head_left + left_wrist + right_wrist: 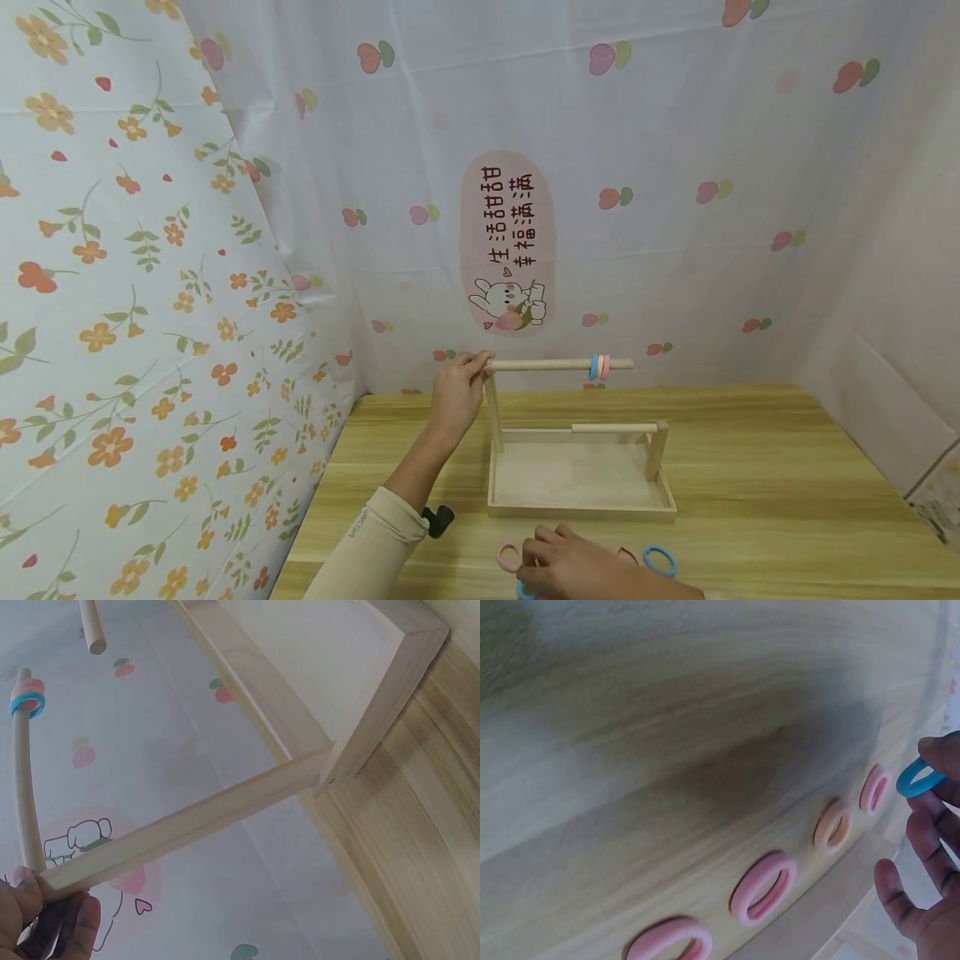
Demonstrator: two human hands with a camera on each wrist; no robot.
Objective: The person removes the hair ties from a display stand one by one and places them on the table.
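My left hand (456,398) grips the top corner of a wooden stand, where the tall post (495,417) meets the upper rod (540,365). Three hair ties, blue, cream and pink (606,367), hang near that rod's free end. Over the table in front of the stand, my right hand (573,565) pinches a blue hair tie (905,782) between thumb and fingers. Below it in the right wrist view lie pink hair ties (741,900) and a peach one (823,825). Another blue hair tie (670,562) lies right of this hand.
The stand's shallow tray (581,510) rests on the wood-grain table (765,483). A shorter post (657,450) on its right carries a lower rod (611,428). Beside the left sleeve is a small black object (442,520). Patterned curtains (675,125) stand behind and at the sides.
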